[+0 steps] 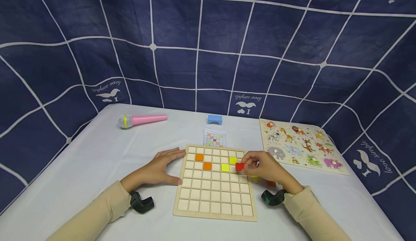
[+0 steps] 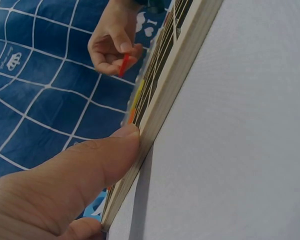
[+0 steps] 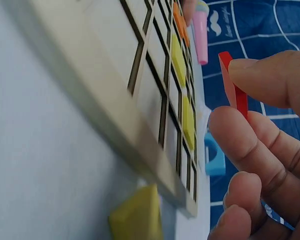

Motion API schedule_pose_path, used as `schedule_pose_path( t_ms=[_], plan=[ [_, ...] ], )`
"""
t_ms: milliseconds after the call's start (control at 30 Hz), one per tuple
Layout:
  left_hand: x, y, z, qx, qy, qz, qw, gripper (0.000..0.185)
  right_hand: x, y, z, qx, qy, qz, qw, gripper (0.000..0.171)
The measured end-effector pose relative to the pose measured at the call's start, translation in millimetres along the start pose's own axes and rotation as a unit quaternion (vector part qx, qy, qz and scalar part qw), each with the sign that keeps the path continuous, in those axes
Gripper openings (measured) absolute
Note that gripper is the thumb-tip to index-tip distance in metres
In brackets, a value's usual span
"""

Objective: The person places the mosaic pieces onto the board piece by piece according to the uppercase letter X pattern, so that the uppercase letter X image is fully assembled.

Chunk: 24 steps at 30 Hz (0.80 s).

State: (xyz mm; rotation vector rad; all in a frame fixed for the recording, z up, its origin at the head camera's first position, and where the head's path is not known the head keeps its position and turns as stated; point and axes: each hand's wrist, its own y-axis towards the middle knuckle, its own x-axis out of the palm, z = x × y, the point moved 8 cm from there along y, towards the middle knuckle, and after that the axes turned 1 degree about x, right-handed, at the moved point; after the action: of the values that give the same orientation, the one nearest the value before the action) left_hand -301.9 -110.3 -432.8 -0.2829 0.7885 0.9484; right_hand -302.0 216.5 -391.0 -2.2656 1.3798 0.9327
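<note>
Pink and lying on its side, a toy microphone [image 1: 143,120] sits at the far left of the white table [image 1: 91,161]. Nearer the person, the left hand [image 1: 160,168] lies flat with fingers straight, its thumb pressed against the left edge of a wooden grid board [image 1: 214,197]; the left wrist view shows that thumb [image 2: 105,155] touching the board's side. Two orange tiles [image 1: 203,161] sit in the board's upper left squares, and two yellow tiles [image 1: 229,163] sit further right. Behind the board lie a small pattern card [image 1: 214,138] and, beyond it, a blue block [image 1: 214,119]. The right hand [image 1: 264,168] pinches a red tile [image 1: 239,167] between thumb and fingertips, holding it just over the board's right columns, beside the yellow tiles; whether it touches the board cannot be told. Loose yellow and orange pieces [image 1: 263,180] lie partly hidden under that hand. At far right rests an animal puzzle board [image 1: 300,145].
</note>
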Motion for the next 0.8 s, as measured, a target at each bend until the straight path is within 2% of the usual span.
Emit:
schedule_pose_path(
  t_ms=[400,567,800],
  plan=[
    [-0.5,-0.3,0.3,0.000,-0.004,0.002,1.0000,0.100,18,11,-15,-0.022,0.009,-0.018,1.000,0.020],
    [-0.3,-0.3,-0.4,0.000,-0.004,0.002,1.0000,0.100,28,16,-20,-0.019,0.016,-0.032,0.999,0.019],
    [-0.4,0.0,0.2,-0.003,-0.006,0.000,1.0000,0.101,38,21,-28,-0.022,0.002,-0.043,0.999,0.018]
  ],
)
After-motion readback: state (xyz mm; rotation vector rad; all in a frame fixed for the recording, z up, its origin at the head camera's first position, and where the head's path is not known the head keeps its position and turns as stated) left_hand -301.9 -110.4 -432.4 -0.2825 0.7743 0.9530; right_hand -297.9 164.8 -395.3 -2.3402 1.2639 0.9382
